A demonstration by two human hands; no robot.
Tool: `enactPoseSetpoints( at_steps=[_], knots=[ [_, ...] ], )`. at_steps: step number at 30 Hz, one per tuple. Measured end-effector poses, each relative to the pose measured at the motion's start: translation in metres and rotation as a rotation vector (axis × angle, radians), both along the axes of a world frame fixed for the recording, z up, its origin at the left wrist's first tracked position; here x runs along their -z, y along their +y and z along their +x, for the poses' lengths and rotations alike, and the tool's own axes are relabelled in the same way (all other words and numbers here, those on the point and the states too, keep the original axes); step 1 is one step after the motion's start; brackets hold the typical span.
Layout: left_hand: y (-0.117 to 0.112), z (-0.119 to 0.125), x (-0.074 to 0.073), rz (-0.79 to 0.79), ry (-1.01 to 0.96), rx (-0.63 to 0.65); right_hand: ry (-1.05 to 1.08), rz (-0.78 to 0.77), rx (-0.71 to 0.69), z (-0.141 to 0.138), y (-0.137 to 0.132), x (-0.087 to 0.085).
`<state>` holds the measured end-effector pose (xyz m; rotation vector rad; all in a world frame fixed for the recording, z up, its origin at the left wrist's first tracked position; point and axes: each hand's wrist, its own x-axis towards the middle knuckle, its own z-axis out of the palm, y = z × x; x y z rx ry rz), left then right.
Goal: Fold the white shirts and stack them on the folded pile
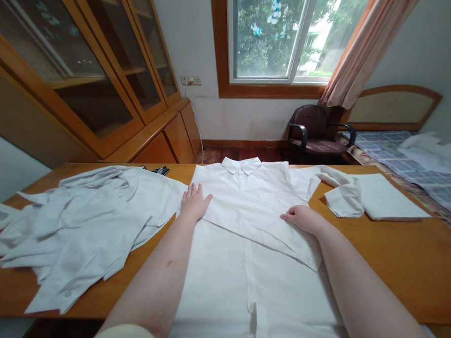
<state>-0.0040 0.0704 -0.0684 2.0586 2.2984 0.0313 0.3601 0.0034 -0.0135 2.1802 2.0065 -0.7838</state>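
A white collared shirt (244, 268) lies flat on the wooden table (392, 263), collar away from me. Its left sleeve is folded diagonally across the chest. My left hand (194, 201) rests flat on the shirt's left shoulder edge, fingers stretched out and together. My right hand (302, 217) lies palm down on the folded sleeve near the shirt's right side, fingers pointing left and slightly curled. The shirt's right sleeve (339, 190) spreads out to the right, its cuff end bent back.
A heap of crumpled white shirts (83, 223) covers the table's left part. A folded white shirt (389, 197) sits at the right. A small dark object (157, 170) lies by the far edge. Beyond stand a wooden cabinet (103, 76), an armchair (317, 130) and a bed (414, 156).
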Motion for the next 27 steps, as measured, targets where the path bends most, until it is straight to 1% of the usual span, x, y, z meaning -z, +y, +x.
enactPoseSetpoints(
  at_steps=[4,6,7,8,10,12,13,16,20,24,27],
  knots=[
    [0.006,0.004,-0.005,0.062,0.013,-0.032,-0.016,0.012,-0.011,0.002,0.001,0.005],
    [0.014,0.009,-0.01,0.1,0.045,-0.07,-0.034,0.023,-0.02,0.002,0.001,0.006],
    [0.02,0.013,-0.013,0.123,0.064,-0.067,-0.041,0.025,-0.027,0.002,0.001,0.006],
    [0.026,0.016,-0.014,0.146,0.081,-0.036,-0.045,0.023,-0.032,0.002,0.001,0.006],
    [0.038,0.022,-0.015,0.167,0.096,0.089,-0.047,0.018,-0.039,0.001,0.001,0.005],
    [0.05,0.024,-0.013,0.124,0.083,0.196,-0.042,0.018,-0.042,0.001,0.001,0.005],
    [0.055,0.023,-0.011,0.086,0.067,0.206,-0.037,0.017,-0.04,0.002,0.001,0.005],
    [0.064,0.017,-0.005,0.003,0.012,0.117,-0.017,-0.001,-0.02,0.003,0.001,0.006],
    [0.069,0.012,-0.001,-0.006,-0.01,0.018,-0.009,-0.022,-0.007,0.005,0.002,0.006],
    [0.075,0.014,-0.002,-0.029,-0.017,-0.02,-0.017,-0.01,-0.016,0.003,0.001,0.004],
    [0.078,0.012,-0.003,-0.025,-0.014,-0.008,-0.024,-0.001,-0.011,0.003,0.002,0.005]
  ],
)
